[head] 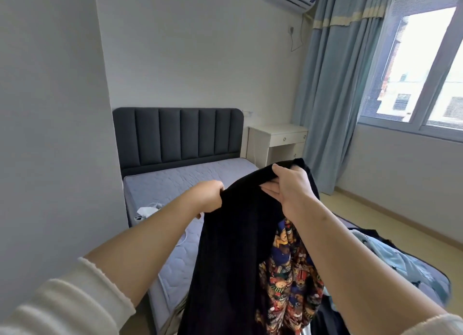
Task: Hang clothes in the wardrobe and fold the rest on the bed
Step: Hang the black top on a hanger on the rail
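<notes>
I hold a black garment [233, 247] up in front of me above the bed [175, 182]. My left hand [209, 195] grips its top edge on the left. My right hand [292, 187] pinches the top edge on the right, thumb over the cloth. The garment hangs down past the bottom of the view. Behind it lies a colourful patterned garment [290, 279] on the bed. A light blue printed garment [390, 262] and dark clothes lie at the bed's right side. No wardrobe is in view.
A dark padded headboard [178, 134] stands against the far wall. A white cloth and cable [147, 210] lie on the bare mattress at left. A cream bedside table [278, 140], blue curtains [333, 104] and a window [421, 66] are at right.
</notes>
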Demonstrator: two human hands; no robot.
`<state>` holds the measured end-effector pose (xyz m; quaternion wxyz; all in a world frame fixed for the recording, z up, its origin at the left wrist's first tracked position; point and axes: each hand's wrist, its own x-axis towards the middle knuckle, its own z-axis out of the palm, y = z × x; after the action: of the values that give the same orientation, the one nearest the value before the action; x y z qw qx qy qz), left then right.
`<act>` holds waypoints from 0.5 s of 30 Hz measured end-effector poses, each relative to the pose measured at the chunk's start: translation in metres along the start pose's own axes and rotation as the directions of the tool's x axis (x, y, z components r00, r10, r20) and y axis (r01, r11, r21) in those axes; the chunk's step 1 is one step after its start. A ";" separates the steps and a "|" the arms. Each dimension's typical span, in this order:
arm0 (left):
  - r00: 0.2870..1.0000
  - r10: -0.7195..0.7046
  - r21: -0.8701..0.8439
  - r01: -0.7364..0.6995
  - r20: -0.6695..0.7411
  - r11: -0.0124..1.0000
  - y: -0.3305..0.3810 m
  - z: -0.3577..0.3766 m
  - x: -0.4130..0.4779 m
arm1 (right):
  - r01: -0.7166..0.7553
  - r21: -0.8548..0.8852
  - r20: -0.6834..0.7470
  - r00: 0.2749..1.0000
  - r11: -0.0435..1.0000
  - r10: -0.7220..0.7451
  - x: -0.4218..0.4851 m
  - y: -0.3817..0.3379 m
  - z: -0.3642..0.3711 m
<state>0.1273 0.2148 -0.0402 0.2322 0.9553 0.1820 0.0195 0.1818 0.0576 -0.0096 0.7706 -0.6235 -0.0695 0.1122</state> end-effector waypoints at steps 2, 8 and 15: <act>0.998 -0.051 -0.287 0.058 0.032 0.956 -0.014 -0.008 -0.012 | 0.002 -0.004 0.022 1.000 1.000 -0.002 -0.003 0.006 0.009; 0.999 -0.047 -0.879 0.000 -0.026 0.476 -0.067 -0.034 -0.068 | 0.101 -0.188 0.098 0.992 0.977 -0.084 -0.018 0.023 0.054; 0.903 -0.314 -0.784 -0.040 -0.294 0.620 -0.121 -0.080 -0.138 | 0.231 -0.314 0.464 0.884 0.921 -0.064 -0.069 0.034 0.138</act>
<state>-0.0521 0.3008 -0.0173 0.5772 0.7189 0.2736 0.2741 0.0781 0.1772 -0.0108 0.6130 -0.7043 -0.3112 0.1769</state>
